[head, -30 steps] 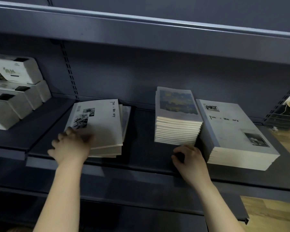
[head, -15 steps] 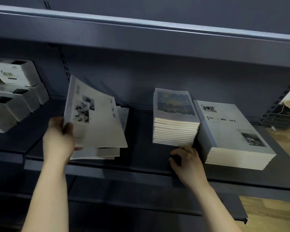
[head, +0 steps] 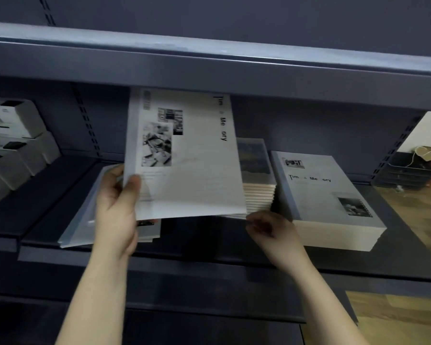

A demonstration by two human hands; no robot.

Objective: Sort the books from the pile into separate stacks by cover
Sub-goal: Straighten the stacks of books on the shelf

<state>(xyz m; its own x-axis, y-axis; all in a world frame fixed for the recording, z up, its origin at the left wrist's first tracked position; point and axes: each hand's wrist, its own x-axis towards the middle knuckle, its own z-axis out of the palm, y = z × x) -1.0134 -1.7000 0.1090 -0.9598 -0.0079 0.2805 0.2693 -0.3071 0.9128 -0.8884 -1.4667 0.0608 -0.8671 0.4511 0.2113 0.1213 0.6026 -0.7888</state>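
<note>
My left hand (head: 117, 207) grips a white "Time Memory" book (head: 184, 155) by its lower left corner and holds it tilted up in the air above the shelf. Under it lies the rest of the pile (head: 85, 220), a few pale books. My right hand (head: 271, 230) hovers with curled fingers at the front of the stack of painted-cover books (head: 255, 170), just below the lifted book's right corner; it holds nothing that I can see. Right of that stack sits the tall stack of white "Time Memory" books (head: 326, 195).
The dark metal shelf (head: 209, 255) carries all the books, with another shelf edge (head: 209, 63) close overhead. White boxes (head: 13, 145) are stacked on the left section. A wooden floor (head: 413, 220) shows at the right.
My left hand has lifted the top white book off the pile and carried it up and to the right, partly over the painted-cover stack. My right hand has shifted slightly toward the book's corner.
</note>
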